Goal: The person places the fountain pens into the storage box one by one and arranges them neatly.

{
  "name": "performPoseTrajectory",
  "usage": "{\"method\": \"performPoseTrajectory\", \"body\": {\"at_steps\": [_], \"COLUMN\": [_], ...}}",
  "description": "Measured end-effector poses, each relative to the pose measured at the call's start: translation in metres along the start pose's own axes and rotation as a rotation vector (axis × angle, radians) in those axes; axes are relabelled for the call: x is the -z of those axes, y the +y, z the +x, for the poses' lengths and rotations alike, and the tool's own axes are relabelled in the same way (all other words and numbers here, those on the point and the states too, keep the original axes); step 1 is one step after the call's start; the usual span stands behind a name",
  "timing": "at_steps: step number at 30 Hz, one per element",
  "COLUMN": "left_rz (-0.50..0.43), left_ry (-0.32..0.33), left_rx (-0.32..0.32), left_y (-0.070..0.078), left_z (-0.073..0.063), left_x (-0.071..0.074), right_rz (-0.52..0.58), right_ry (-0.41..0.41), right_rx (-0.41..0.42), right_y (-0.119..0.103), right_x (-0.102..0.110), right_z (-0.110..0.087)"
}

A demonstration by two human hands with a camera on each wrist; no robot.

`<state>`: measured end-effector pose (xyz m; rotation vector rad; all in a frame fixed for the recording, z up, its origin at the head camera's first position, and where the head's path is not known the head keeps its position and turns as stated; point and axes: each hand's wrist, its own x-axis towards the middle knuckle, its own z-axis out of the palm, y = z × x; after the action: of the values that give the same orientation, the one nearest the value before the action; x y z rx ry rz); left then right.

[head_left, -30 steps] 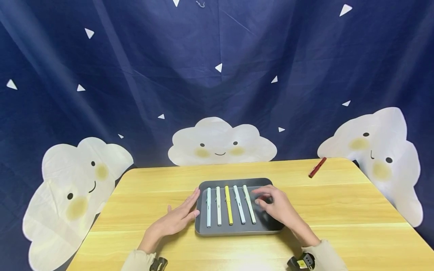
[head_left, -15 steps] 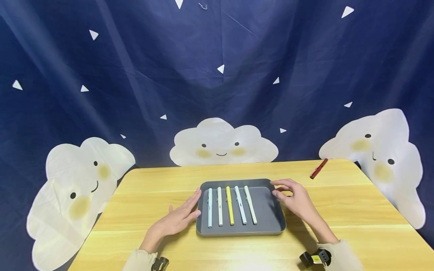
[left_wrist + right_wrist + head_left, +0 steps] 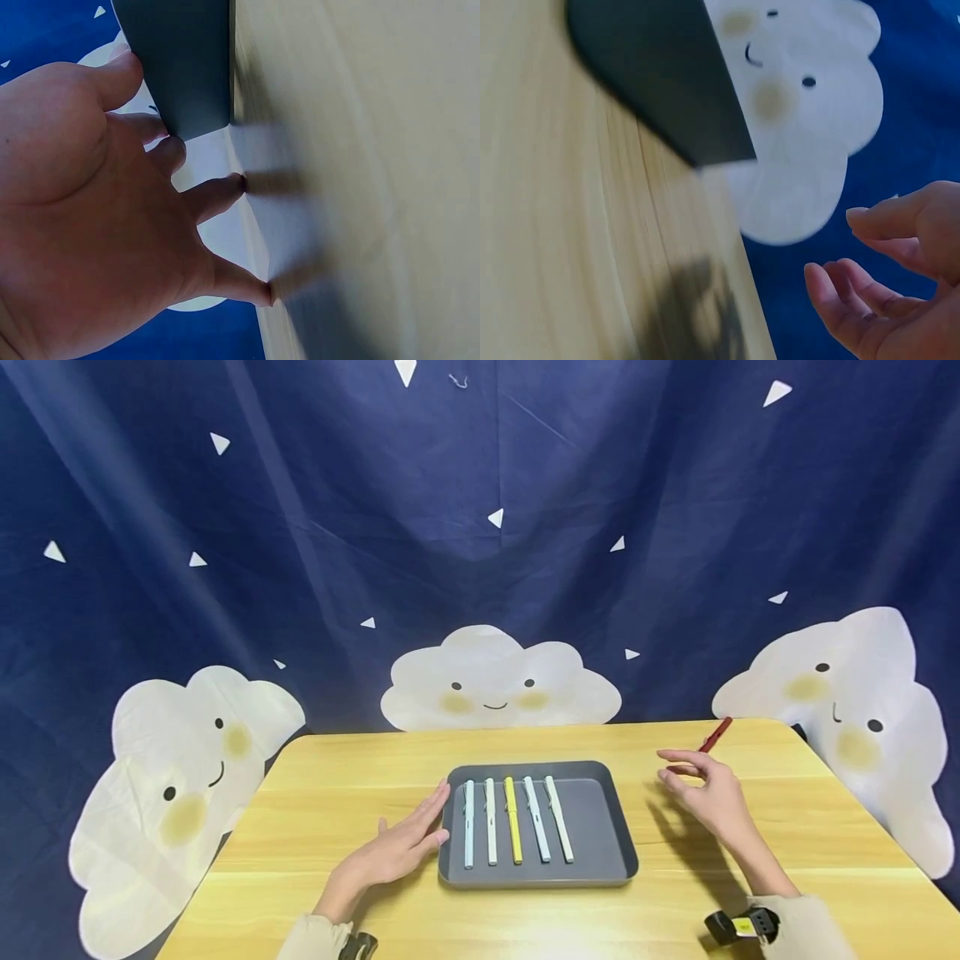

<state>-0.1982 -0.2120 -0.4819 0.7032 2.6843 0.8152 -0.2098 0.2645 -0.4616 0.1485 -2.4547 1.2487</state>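
Observation:
In the head view a dark grey tray [image 3: 600,831] holds several pens side by side: a light blue pen [image 3: 469,827], a cream pen [image 3: 491,827], a yellow pen [image 3: 515,831], a whitish-blue pen [image 3: 537,822] and a pale green pen [image 3: 559,822]. My left hand [image 3: 386,857] touches the tray's left side with extended fingers; the left wrist view shows its thumb and fingers at the tray wall [image 3: 187,67]. Over the table, right of the tray, my right hand [image 3: 708,797] hovers with loosely bent fingers and nothing in them. Just beyond it lies a dark red pen [image 3: 718,735], partly hidden by that hand.
The wooden table [image 3: 360,768] reaches back to a dark blue curtain [image 3: 420,527] printed with white clouds and triangles. Bare wood lies between the tray's right end and the right hand.
My right hand has left the pale green pen and moved right, out over the tray's edge toward the red pen. The left hand stays at the tray; the view shifts slightly.

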Motion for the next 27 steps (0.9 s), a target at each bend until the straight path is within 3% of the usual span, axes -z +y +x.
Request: {"method": "performPoseTrajectory", "body": {"at_steps": [11, 27], "left_rz": [-0.007, 0.002], "left_ry": [-0.002, 0.000], "left_rx": [-0.011, -0.013], "left_y": [0.001, 0.000], "left_z": [-0.001, 0.000], "left_x": [0.000, -0.002], "right_rz": [-0.093, -0.185], "right_ry": [-0.081, -0.138], "right_rx": [-0.094, -0.163], "right_y": [0.035, 0.090], "right_x": [0.035, 0.049], "right_z": [0.011, 0.042]}}
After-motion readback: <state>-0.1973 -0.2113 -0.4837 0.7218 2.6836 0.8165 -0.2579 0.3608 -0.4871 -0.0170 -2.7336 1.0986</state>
